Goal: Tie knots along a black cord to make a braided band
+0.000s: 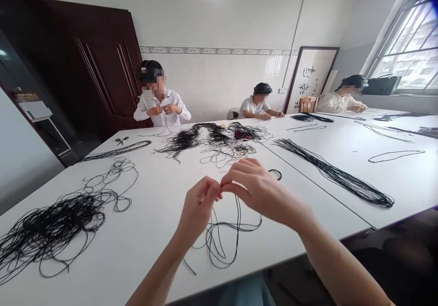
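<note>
My left hand [201,202] and my right hand [255,187] meet fingertip to fingertip above the near part of the table. Both pinch a thin black cord [237,226], whose lengths hang from the fingers and lie in loose loops on the white top below. The exact spot where the fingers grip it is mostly hidden. Beyond my right hand lies a small black ring of cord [275,174]. A tangled heap of black cords [219,137] spreads farther off, in front of my hands.
On the left lies a big tangle of black cord [58,224], with scissors [122,140] beyond it. A long cord bundle [335,171] stretches across the right. A seam [318,185] divides the white tabletop [137,255]. Three people sit along the far side, working with their hands.
</note>
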A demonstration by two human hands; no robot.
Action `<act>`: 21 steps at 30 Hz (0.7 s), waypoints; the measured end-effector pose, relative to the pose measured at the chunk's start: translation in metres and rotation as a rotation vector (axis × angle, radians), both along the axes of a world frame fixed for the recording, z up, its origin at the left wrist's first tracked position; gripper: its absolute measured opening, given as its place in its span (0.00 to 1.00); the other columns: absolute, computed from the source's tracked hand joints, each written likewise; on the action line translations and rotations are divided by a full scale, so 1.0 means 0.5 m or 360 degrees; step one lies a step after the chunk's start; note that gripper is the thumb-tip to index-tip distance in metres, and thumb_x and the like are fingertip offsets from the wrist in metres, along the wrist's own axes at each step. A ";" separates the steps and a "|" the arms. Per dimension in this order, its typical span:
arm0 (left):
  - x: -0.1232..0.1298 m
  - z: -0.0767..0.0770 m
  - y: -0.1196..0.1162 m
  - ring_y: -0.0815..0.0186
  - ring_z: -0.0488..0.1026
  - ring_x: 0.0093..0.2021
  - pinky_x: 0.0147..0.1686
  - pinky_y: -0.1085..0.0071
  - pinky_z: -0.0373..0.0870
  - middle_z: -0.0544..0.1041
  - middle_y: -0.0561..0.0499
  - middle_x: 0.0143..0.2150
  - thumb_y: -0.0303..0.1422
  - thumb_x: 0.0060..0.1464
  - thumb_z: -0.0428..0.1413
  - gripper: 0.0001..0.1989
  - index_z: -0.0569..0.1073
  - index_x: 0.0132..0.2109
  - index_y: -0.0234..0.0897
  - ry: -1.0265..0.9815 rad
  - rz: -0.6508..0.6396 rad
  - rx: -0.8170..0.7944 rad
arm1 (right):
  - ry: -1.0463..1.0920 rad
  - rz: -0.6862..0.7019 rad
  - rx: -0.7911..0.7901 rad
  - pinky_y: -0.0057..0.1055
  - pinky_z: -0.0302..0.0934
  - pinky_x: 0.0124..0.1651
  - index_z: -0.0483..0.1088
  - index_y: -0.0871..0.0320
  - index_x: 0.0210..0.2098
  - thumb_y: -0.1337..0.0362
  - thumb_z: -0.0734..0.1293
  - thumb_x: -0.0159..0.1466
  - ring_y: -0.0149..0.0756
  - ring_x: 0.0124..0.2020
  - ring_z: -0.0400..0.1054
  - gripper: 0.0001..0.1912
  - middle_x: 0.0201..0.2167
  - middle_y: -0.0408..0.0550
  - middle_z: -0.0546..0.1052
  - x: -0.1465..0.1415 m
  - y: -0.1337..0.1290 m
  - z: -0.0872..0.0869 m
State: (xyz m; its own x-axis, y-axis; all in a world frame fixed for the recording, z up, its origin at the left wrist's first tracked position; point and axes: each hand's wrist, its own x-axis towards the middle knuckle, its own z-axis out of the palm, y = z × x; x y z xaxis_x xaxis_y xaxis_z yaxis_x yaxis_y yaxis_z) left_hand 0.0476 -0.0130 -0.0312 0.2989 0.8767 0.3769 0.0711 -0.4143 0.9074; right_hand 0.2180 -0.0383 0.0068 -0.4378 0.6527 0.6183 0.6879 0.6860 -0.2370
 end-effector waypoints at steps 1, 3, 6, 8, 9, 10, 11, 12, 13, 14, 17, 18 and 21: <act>0.000 0.000 -0.014 0.65 0.65 0.30 0.31 0.70 0.64 0.70 0.52 0.27 0.41 0.63 0.51 0.16 0.67 0.29 0.39 -0.0051 -0.0007 -0.0023 | 0.0034 -0.0004 -0.0053 0.37 0.61 0.48 0.71 0.58 0.32 0.69 0.63 0.68 0.32 0.35 0.67 0.09 0.30 0.44 0.75 0.000 -0.007 0.003; -0.007 0.007 -0.049 0.66 0.65 0.30 0.31 0.70 0.65 0.71 0.51 0.28 0.39 0.63 0.51 0.14 0.69 0.31 0.39 -0.0139 -0.0031 -0.0065 | 0.0134 0.0010 -0.0139 0.32 0.63 0.41 0.71 0.57 0.34 0.68 0.63 0.68 0.30 0.34 0.68 0.06 0.32 0.43 0.76 -0.005 -0.030 0.009; -0.026 0.023 -0.109 0.68 0.63 0.27 0.27 0.72 0.63 0.72 0.52 0.27 0.36 0.62 0.52 0.10 0.72 0.34 0.38 -0.0242 -0.0060 -0.0122 | 0.0323 0.0081 -0.0191 0.26 0.63 0.33 0.70 0.56 0.36 0.68 0.64 0.67 0.27 0.30 0.69 0.04 0.29 0.40 0.76 -0.023 -0.078 0.011; -0.042 0.031 -0.147 0.70 0.61 0.25 0.24 0.73 0.60 0.73 0.52 0.27 0.34 0.61 0.53 0.09 0.73 0.33 0.38 -0.0306 -0.0038 -0.0144 | 0.0449 0.0133 -0.0169 0.25 0.64 0.33 0.70 0.56 0.35 0.70 0.64 0.66 0.27 0.30 0.69 0.04 0.27 0.39 0.75 -0.039 -0.110 0.006; -0.049 0.035 -0.164 0.70 0.60 0.24 0.23 0.73 0.59 0.73 0.52 0.27 0.33 0.60 0.54 0.08 0.73 0.32 0.37 -0.0332 -0.0018 -0.0152 | 0.0504 0.0156 -0.0148 0.25 0.65 0.34 0.70 0.56 0.36 0.70 0.64 0.65 0.27 0.31 0.70 0.05 0.28 0.40 0.75 -0.048 -0.124 0.002; -0.056 0.037 -0.179 0.71 0.60 0.24 0.22 0.73 0.58 0.73 0.52 0.27 0.32 0.59 0.54 0.08 0.73 0.32 0.37 -0.0353 0.0009 -0.0157 | 0.0552 0.0174 -0.0127 0.26 0.65 0.34 0.70 0.55 0.37 0.71 0.64 0.65 0.27 0.31 0.70 0.05 0.29 0.40 0.75 -0.057 -0.135 -0.002; -0.062 0.039 -0.192 0.71 0.60 0.23 0.22 0.73 0.58 0.74 0.52 0.27 0.31 0.57 0.55 0.07 0.73 0.31 0.37 -0.0368 0.0041 -0.0160 | 0.0594 0.0186 -0.0106 0.27 0.66 0.35 0.71 0.55 0.37 0.72 0.64 0.65 0.28 0.32 0.70 0.06 0.29 0.41 0.75 -0.064 -0.145 -0.006; -0.067 0.041 -0.203 0.72 0.60 0.23 0.22 0.73 0.58 0.74 0.52 0.26 0.30 0.56 0.56 0.06 0.73 0.30 0.37 -0.0376 0.0081 -0.0158 | 0.0631 0.0190 -0.0086 0.27 0.66 0.35 0.71 0.55 0.38 0.72 0.65 0.64 0.28 0.32 0.70 0.06 0.29 0.41 0.75 -0.072 -0.153 -0.011; -0.071 0.043 -0.212 0.71 0.60 0.22 0.22 0.73 0.58 0.73 0.52 0.25 0.30 0.55 0.56 0.06 0.73 0.30 0.37 -0.0378 0.0123 -0.0152 | 0.0664 0.0188 -0.0068 0.28 0.66 0.35 0.71 0.55 0.37 0.72 0.65 0.64 0.28 0.31 0.69 0.06 0.29 0.41 0.75 -0.078 -0.160 -0.015; -0.075 0.044 -0.221 0.71 0.61 0.22 0.22 0.73 0.58 0.72 0.53 0.24 0.30 0.54 0.56 0.05 0.73 0.30 0.38 -0.0376 0.0165 -0.0141 | 0.0694 0.0184 -0.0049 0.28 0.66 0.35 0.71 0.55 0.36 0.72 0.66 0.64 0.28 0.31 0.69 0.06 0.29 0.41 0.75 -0.084 -0.165 -0.018; -0.086 0.048 -0.238 0.70 0.61 0.23 0.22 0.73 0.59 0.69 0.55 0.21 0.30 0.53 0.56 0.05 0.74 0.29 0.39 -0.0364 0.0241 -0.0101 | 0.0754 0.0205 0.0010 0.30 0.67 0.36 0.70 0.55 0.35 0.72 0.67 0.63 0.28 0.30 0.68 0.05 0.28 0.41 0.74 -0.097 -0.177 -0.025; -0.089 0.049 -0.242 0.70 0.61 0.22 0.22 0.73 0.59 0.68 0.55 0.21 0.30 0.53 0.56 0.05 0.74 0.29 0.39 -0.0366 0.0248 -0.0087 | 0.0765 0.0224 0.0029 0.30 0.67 0.37 0.70 0.55 0.35 0.72 0.67 0.63 0.28 0.29 0.68 0.05 0.28 0.40 0.74 -0.101 -0.180 -0.026; -0.095 0.053 -0.249 0.71 0.60 0.22 0.21 0.73 0.57 0.67 0.56 0.21 0.30 0.52 0.56 0.06 0.74 0.28 0.39 -0.0383 0.0263 -0.0051 | 0.0786 0.0281 0.0078 0.31 0.67 0.38 0.69 0.54 0.36 0.73 0.67 0.63 0.27 0.29 0.68 0.07 0.29 0.40 0.74 -0.109 -0.185 -0.025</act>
State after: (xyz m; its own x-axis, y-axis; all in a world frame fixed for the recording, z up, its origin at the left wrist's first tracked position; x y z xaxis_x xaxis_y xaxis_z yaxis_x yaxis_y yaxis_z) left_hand 0.0001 -0.1375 -0.0047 0.0561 0.9186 0.3912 -0.0835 -0.3861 0.9187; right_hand 0.1636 -0.1309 -0.0055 -0.1874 0.5605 0.8067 0.3754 0.7997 -0.4685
